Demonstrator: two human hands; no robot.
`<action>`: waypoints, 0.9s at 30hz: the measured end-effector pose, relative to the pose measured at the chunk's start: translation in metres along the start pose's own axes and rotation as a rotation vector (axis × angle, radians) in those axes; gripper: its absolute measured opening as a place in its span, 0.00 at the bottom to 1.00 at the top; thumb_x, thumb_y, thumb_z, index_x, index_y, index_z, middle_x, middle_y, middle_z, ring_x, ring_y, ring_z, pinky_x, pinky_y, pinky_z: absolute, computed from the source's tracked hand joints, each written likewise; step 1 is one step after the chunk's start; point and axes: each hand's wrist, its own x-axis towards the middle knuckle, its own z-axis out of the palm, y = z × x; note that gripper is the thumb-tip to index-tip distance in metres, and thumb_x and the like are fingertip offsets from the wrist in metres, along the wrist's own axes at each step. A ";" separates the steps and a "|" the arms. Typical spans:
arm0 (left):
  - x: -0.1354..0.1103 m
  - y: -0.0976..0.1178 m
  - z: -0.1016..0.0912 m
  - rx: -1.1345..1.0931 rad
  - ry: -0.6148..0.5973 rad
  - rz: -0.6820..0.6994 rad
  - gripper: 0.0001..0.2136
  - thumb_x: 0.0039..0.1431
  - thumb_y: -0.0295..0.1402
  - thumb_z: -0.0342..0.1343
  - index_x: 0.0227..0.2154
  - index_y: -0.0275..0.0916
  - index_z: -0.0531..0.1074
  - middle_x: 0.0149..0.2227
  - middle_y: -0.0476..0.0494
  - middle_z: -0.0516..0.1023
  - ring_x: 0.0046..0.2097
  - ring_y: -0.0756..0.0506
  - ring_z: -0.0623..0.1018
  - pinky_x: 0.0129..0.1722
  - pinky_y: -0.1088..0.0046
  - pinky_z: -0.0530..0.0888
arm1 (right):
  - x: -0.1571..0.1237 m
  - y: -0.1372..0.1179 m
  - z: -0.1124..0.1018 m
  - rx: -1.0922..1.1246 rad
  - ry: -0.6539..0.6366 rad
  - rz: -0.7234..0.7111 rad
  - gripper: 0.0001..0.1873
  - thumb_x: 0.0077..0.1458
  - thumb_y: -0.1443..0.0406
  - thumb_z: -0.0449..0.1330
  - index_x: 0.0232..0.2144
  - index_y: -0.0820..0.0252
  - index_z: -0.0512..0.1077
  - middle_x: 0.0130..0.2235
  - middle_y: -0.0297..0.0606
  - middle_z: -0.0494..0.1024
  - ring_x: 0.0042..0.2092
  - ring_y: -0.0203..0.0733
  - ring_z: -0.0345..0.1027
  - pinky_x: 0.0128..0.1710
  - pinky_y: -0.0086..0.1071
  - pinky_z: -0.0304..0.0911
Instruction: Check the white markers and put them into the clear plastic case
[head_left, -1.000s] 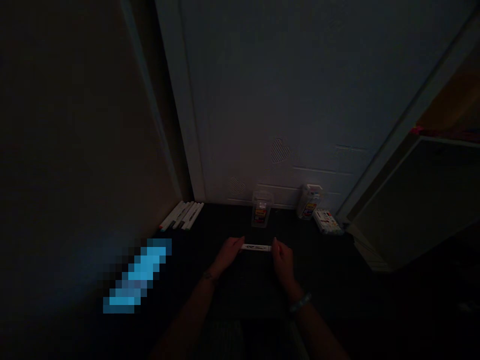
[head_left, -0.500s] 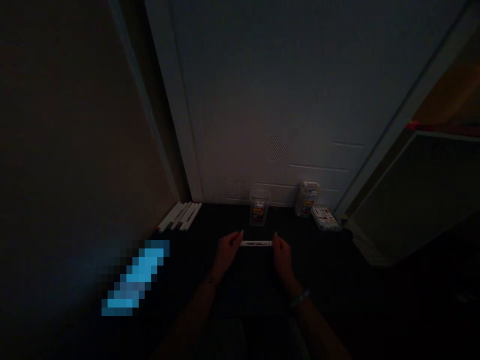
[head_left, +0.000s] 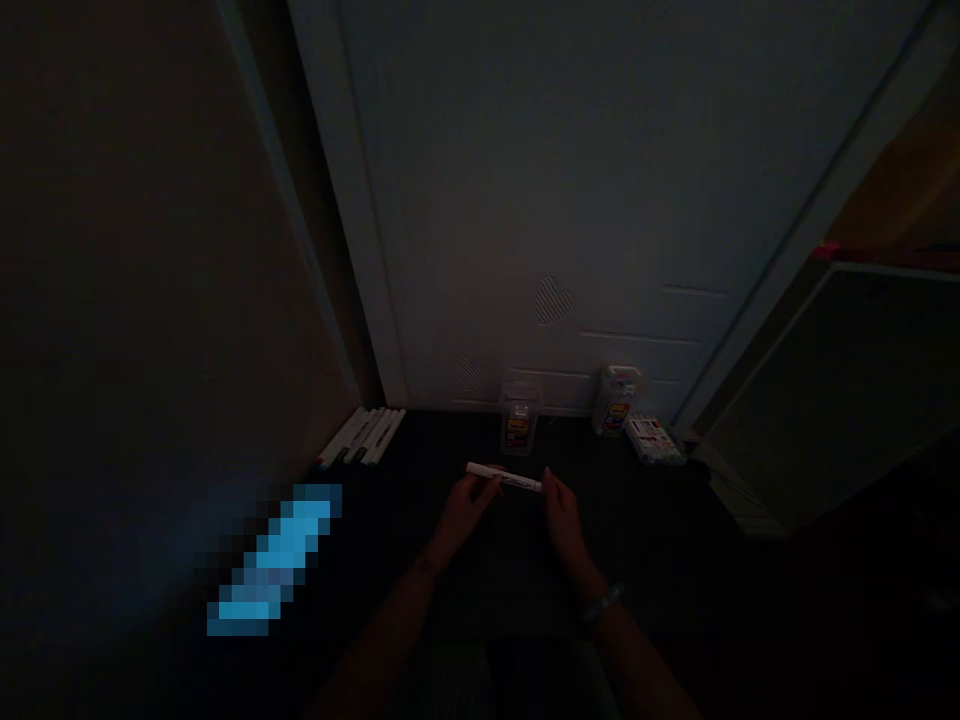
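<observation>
Both of my hands are closed on one white marker [head_left: 504, 477]. My left hand [head_left: 463, 508] pinches the barrel a little in from its left end, and my right hand [head_left: 562, 515] grips the right end with its fingertips. I hold the marker above the middle of the dark floor [head_left: 675, 520], slightly tilted, with its left end higher in view. A bracelet [head_left: 600, 603] sits on my right wrist.

At the floor's far edge, against the white door [head_left: 600, 150], a clear tub [head_left: 519, 420] stands just beyond the marker. A second tub [head_left: 616, 400] stands further right, with a pack of markers [head_left: 652, 440] lying just beside it. In the far left corner a row of white markers [head_left: 364, 437] lies side by side along the wall [head_left: 150, 300]. Low on the door are two heart stickers [head_left: 553, 298].
</observation>
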 end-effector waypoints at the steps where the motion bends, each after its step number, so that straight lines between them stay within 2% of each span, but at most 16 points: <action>1: 0.000 -0.001 0.000 0.007 0.017 -0.012 0.16 0.52 0.44 0.52 0.34 0.35 0.73 0.28 0.45 0.75 0.32 0.47 0.73 0.33 0.74 0.68 | 0.000 0.000 0.000 -0.002 -0.002 0.008 0.25 0.51 0.46 0.48 0.20 0.60 0.63 0.20 0.28 0.57 0.23 0.32 0.49 0.20 0.26 0.45; 5: 0.001 0.001 -0.002 -0.022 0.101 -0.026 0.15 0.52 0.45 0.51 0.30 0.36 0.69 0.22 0.51 0.68 0.25 0.52 0.67 0.26 0.78 0.65 | 0.003 0.001 -0.003 0.058 0.061 0.088 0.24 0.51 0.46 0.49 0.20 0.60 0.64 0.20 0.29 0.58 0.22 0.32 0.49 0.20 0.26 0.47; 9: 0.002 0.008 -0.006 -0.028 0.136 0.010 0.15 0.53 0.46 0.49 0.27 0.37 0.66 0.24 0.52 0.66 0.27 0.52 0.66 0.27 0.79 0.64 | 0.004 -0.002 -0.006 0.078 0.088 0.101 0.24 0.50 0.46 0.50 0.21 0.61 0.65 0.19 0.30 0.60 0.22 0.32 0.50 0.19 0.26 0.47; 14: 0.001 0.008 -0.007 0.053 0.206 -0.035 0.20 0.51 0.51 0.48 0.24 0.35 0.68 0.23 0.51 0.65 0.27 0.51 0.64 0.26 0.78 0.62 | 0.002 -0.003 -0.004 0.065 0.077 0.053 0.24 0.50 0.46 0.51 0.21 0.61 0.65 0.20 0.31 0.62 0.23 0.33 0.53 0.20 0.26 0.49; 19: 0.001 0.004 -0.007 0.076 0.170 -0.039 0.20 0.52 0.50 0.48 0.23 0.35 0.68 0.23 0.52 0.65 0.27 0.52 0.64 0.26 0.78 0.61 | 0.002 0.000 -0.005 0.036 0.039 0.045 0.25 0.50 0.46 0.49 0.19 0.60 0.63 0.19 0.28 0.57 0.22 0.31 0.49 0.19 0.26 0.46; 27: 0.001 0.006 -0.006 0.108 0.123 -0.006 0.20 0.53 0.50 0.46 0.24 0.36 0.67 0.22 0.52 0.64 0.26 0.51 0.63 0.26 0.78 0.61 | 0.004 0.006 -0.010 -0.043 0.033 0.021 0.25 0.52 0.47 0.49 0.18 0.61 0.62 0.19 0.28 0.57 0.22 0.32 0.48 0.19 0.26 0.44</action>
